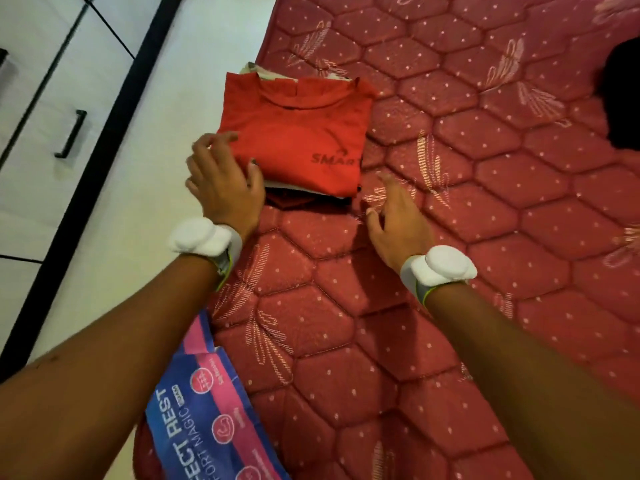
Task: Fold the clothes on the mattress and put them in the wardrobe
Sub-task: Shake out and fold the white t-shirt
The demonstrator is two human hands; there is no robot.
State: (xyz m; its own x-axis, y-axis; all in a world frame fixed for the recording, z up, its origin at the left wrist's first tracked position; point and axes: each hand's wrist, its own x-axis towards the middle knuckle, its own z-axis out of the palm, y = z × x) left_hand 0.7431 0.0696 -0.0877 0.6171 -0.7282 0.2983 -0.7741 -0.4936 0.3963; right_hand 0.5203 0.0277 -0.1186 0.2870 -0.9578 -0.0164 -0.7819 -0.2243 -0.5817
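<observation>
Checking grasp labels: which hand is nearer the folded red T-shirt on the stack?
Left. The left hand grips the folded red T-shirt's near-left corner; the right hand hovers just off its near-right corner, apart.

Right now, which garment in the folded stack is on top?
The red shirt with the dark SMART print; the pale and dark folded pieces show only as edges beneath it. Left hand grips its corner.

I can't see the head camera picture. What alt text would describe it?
A person's left hand grips the near left corner of a folded red shirt that tops a small stack of folded clothes on a red quilted mattress. The right hand hovers open just right of the stack, and white wardrobe drawers stand at far left.
</observation>
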